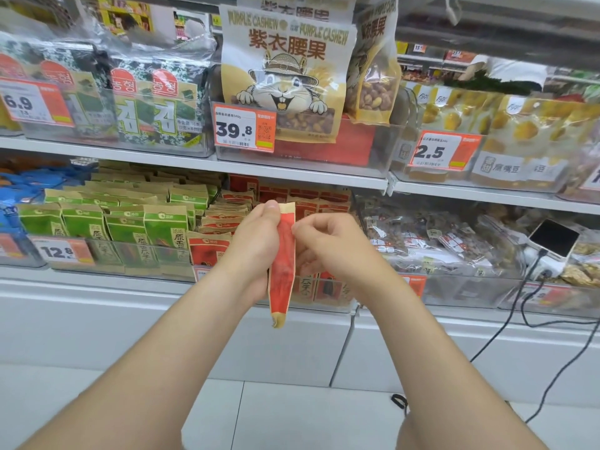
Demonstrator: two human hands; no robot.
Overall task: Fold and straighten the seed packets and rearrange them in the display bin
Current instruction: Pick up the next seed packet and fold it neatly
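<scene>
- Left hand (256, 246): fingers and thumb wrapped round a red packet (281, 254), thumb tip up near its top edge. Firm grip along the left side.
- Right hand (328, 243): thumb and forefinger pinch the packet's right edge, in its upper half. Other fingers curl behind; whether they touch the packet is hard to tell from this angle.
- The packet is held upright in the air between both hands, in front of the lower shelf. It looks narrow, as if folded lengthwise, with brown paper ends at top and bottom. The bottom end hangs below both hands.
- Clear bin (334, 292) sits on the lower shelf directly behind the hands. More red packets (211, 246) stand and lie in it, the rows uneven.
- Green packets (84, 222) fill the bin just to the left, with a price tag (61, 252) reading 12.8 on its front.
- Upper shelf: a large cashew bag (285, 76) stands above the red packets, seaweed packs (146, 102) to its left.
- A phone (553, 238) rests on the bags at the right, with a black cable (516, 306) trailing down towards the floor.
</scene>
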